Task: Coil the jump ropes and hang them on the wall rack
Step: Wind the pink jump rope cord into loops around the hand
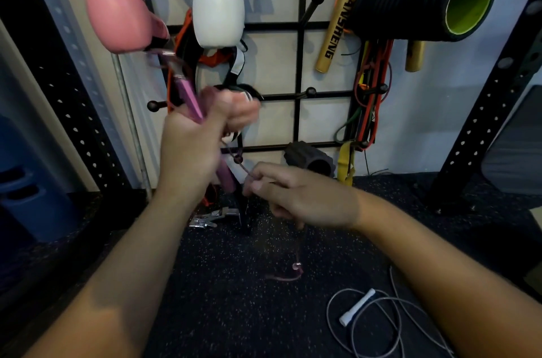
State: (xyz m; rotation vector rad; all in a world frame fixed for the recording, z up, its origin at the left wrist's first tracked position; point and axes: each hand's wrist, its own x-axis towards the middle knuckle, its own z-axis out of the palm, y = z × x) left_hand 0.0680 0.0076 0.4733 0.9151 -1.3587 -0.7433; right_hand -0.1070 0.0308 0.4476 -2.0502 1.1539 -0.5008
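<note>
My left hand (199, 137) is closed around the two pink handles (189, 99) of a pink jump rope, held upright in front of the black wall rack (299, 64). The thin pink cord (296, 272) runs from that fist down to my right hand (296, 196), which pinches it between thumb and fingers; the rest of the cord hangs to the floor. A second jump rope, white-handled (356, 308) with a grey cord, lies loosely looped on the floor at the lower right.
On the rack hang a pink boxing glove (123, 17), a white glove (218, 11), gold sticks (337, 14), a black-and-green foam roller (425, 3) and resistance bands (369, 93). Free pegs (311, 91) stick out mid-rack. A small black roller (311, 159) sits on the speckled floor. Black perforated uprights (481, 123) flank both sides.
</note>
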